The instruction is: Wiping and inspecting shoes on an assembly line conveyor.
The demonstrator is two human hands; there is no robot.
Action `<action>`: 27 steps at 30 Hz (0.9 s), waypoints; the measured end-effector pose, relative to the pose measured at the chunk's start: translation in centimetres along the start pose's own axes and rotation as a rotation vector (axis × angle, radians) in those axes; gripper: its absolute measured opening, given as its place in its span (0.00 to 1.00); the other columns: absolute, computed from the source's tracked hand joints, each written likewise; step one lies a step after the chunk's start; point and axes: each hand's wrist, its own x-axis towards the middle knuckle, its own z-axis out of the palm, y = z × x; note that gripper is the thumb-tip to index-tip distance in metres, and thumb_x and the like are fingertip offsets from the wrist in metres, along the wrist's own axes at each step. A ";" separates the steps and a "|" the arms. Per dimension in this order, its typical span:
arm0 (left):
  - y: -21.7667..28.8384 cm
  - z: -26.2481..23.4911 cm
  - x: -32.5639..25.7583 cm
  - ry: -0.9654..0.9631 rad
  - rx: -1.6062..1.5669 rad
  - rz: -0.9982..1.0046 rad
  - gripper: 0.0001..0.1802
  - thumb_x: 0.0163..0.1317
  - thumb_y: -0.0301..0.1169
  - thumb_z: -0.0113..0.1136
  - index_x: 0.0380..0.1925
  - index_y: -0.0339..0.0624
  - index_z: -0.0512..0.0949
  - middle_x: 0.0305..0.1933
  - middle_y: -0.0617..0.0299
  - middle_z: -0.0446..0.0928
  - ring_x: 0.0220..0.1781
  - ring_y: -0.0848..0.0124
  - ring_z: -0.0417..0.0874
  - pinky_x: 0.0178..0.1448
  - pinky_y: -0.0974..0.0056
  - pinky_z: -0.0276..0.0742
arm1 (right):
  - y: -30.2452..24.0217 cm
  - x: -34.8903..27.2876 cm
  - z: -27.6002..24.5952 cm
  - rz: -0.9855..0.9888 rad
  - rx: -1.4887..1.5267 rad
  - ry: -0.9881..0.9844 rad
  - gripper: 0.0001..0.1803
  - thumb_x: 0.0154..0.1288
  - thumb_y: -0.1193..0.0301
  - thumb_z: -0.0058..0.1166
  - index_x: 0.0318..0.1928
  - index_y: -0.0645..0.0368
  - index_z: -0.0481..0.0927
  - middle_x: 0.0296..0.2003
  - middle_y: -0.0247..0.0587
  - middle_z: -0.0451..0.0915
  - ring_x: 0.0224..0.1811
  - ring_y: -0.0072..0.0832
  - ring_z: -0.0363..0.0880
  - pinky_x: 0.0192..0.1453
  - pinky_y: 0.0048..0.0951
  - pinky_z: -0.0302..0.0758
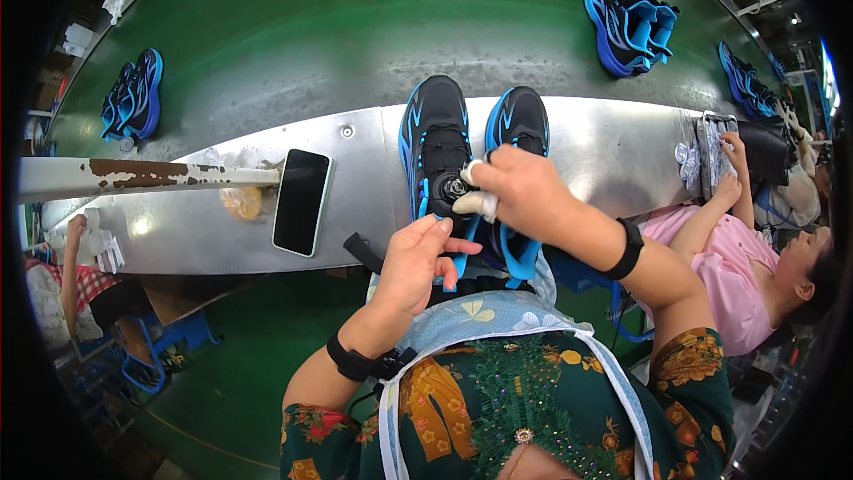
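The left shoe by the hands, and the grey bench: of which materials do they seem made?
Left shoe: black upper, probably textile or synthetic, matte, since it shows little shine.
Grey bench: likely bare metal, satin finish, given its soft highlights.

We are facing a pair of black sports shoes with bright blue edging, sitting upright side by side on a smooth silver metal bench, their toes pointing away from us and a narrow gap separating them. The left shoe is reaching slightly farther forward; it is showing us dark lacing over its front and a round black dial higher on its tongue. The right shoe is standing alongside, its middle hidden from us. Bright blue fabric is showing near both heels.
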 end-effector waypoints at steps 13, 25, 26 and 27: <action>0.2 0.2 -0.3 0.013 -0.008 -0.017 0.14 0.73 0.33 0.44 0.41 0.32 0.73 0.36 0.43 0.80 0.15 0.74 0.73 0.17 0.73 0.69 | -1.1 0.9 0.0 0.038 0.301 -0.043 0.19 0.51 0.66 0.66 0.45 0.54 0.81 0.24 0.38 0.70 0.29 0.36 0.72 0.32 0.36 0.69; 0.5 0.2 -4.0 0.076 0.271 0.248 0.16 0.69 0.28 0.49 0.52 0.29 0.70 0.50 0.46 0.75 0.47 0.62 0.81 0.39 0.66 0.80 | 0.9 -2.3 -5.7 0.349 0.400 0.052 0.24 0.62 0.65 0.60 0.57 0.59 0.76 0.41 0.45 0.83 0.40 0.25 0.80 0.47 0.29 0.76; 0.6 0.3 -4.8 0.140 0.572 0.399 0.17 0.66 0.27 0.52 0.54 0.30 0.70 0.50 0.45 0.75 0.47 0.63 0.80 0.42 0.65 0.80 | 2.6 -4.6 -5.9 0.363 0.393 0.058 0.24 0.62 0.65 0.60 0.57 0.59 0.76 0.41 0.45 0.83 0.40 0.25 0.80 0.47 0.29 0.76; 0.6 0.5 -4.8 0.114 0.573 0.396 0.17 0.66 0.27 0.52 0.54 0.30 0.70 0.50 0.45 0.75 0.47 0.63 0.80 0.42 0.65 0.80 | 4.6 -7.2 -6.1 0.421 0.319 -0.077 0.23 0.64 0.64 0.58 0.57 0.60 0.75 0.44 0.49 0.82 0.43 0.32 0.81 0.48 0.31 0.76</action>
